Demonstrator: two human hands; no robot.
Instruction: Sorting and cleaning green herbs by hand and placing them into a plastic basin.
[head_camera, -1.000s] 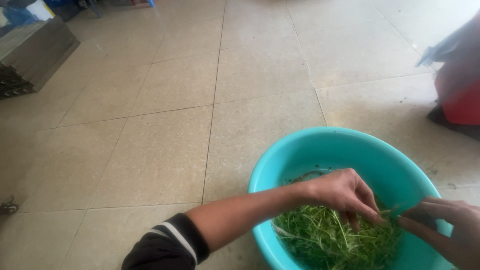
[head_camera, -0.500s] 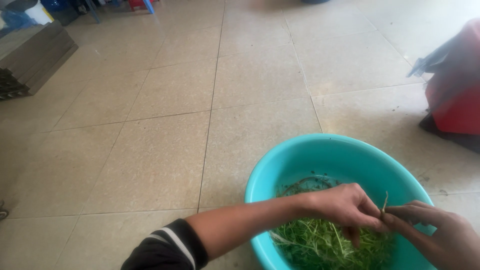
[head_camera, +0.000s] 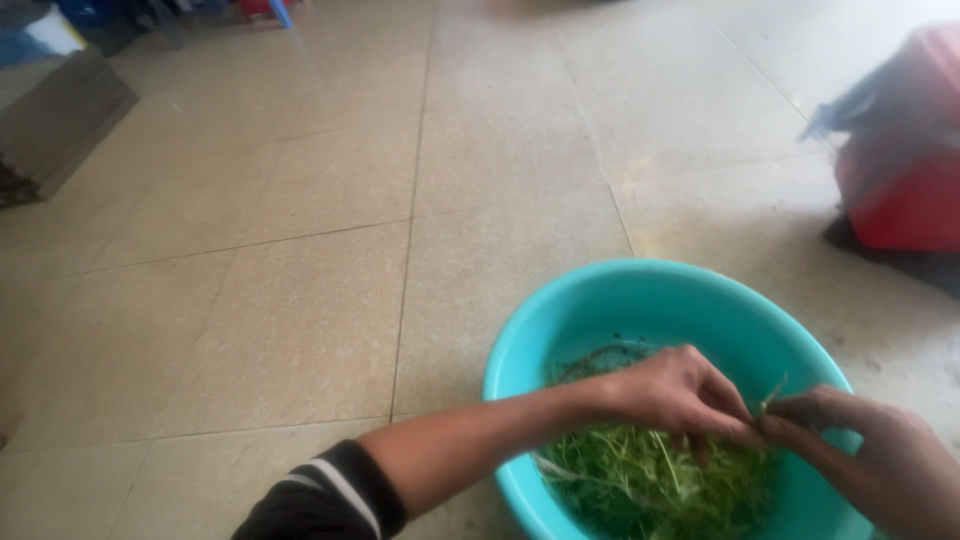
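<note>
A thin green stem (head_camera: 772, 392) is pinched between the fingertips of both hands just above the heap of leafy greens (head_camera: 650, 475) in the turquoise basin (head_camera: 600, 300). The left hand (head_camera: 675, 392) has its fingers curled down and closed on the stem; the right hand (head_camera: 880, 455) meets it from the other side, thumb and forefinger shut on the same sprig. The stem looks slender — a hard tug would likely snap it short or scatter bits over the basin's rim onto the tiled floor (head_camera: 300, 300). Well beyond the basin, to its right, stands a red bin (head_camera: 900, 190) with a plastic liner; far to its left lies a dark flat stack (head_camera: 50, 130). Nothing crowds the hands.
</note>
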